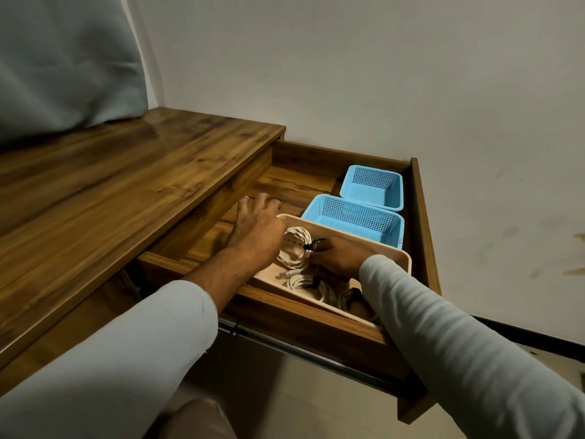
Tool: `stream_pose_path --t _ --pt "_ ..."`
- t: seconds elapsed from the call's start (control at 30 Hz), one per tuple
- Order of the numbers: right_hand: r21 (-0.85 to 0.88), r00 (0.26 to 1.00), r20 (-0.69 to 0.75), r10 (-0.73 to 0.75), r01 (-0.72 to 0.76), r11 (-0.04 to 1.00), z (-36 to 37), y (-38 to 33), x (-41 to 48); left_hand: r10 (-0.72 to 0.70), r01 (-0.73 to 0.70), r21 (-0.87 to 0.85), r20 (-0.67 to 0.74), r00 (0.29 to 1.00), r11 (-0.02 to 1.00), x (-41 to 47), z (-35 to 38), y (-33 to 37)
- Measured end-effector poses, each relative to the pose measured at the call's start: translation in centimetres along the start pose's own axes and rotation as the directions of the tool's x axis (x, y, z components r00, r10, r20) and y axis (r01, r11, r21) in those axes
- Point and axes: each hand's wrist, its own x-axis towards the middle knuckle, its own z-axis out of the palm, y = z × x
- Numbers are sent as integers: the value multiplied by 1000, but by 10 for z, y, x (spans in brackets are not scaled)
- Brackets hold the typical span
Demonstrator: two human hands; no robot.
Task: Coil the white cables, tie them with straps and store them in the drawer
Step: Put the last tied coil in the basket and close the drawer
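Right hand (335,255) seemingly grips coiled cable (292,247) near bin (354,236) rim.

Blue baskets (354,217), perhaps a cushion (63,58)

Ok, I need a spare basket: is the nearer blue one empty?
Empty: the nearer blue basket shows only bare mesh floor and walls.

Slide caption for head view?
Right hand holds a white cable coil in the beige bin of the open drawer; left hand at its rim.
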Motion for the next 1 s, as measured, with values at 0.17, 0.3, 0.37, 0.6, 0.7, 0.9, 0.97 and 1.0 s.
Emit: stream_pose_path --t 0.17,0.3,0.37,0.6,0.7,0.9,0.97,1.0 --pt "177 999 -42 -7 14 984 6 4 8 -24 27 -133 27 999 991 -2 -5 -5" --pt "284 1000 22 18 -23 959 11 4 13 -42 48 -196 33 999 980 -8 -5 -6" --pt "248 998 39 45 -53 967 13 3 13 -26 26 -195 2 1000 980 -11 -4 -5" --pt "-181 988 -156 5 -33 983 12 7 17 1 13 -82 172 985 997 -13 -6 1" --pt "-272 969 -228 -92 27 962 7 3 11 26 -17 -71 128 991 997 -17 -11 -1" --pt "-305 952 -138 -274 222 926 -3 -6 2 179 -164 -173 79 981 971 -21 -20 -7" --pt "-328 959 -107 -261 214 920 -5 -6 0 214 -186 -193 134 968 963 -22 -21 -8" --pt "-342 961 -99 -258 211 916 -5 -6 0 226 -197 -178 161 961 964 -21 -20 -7"
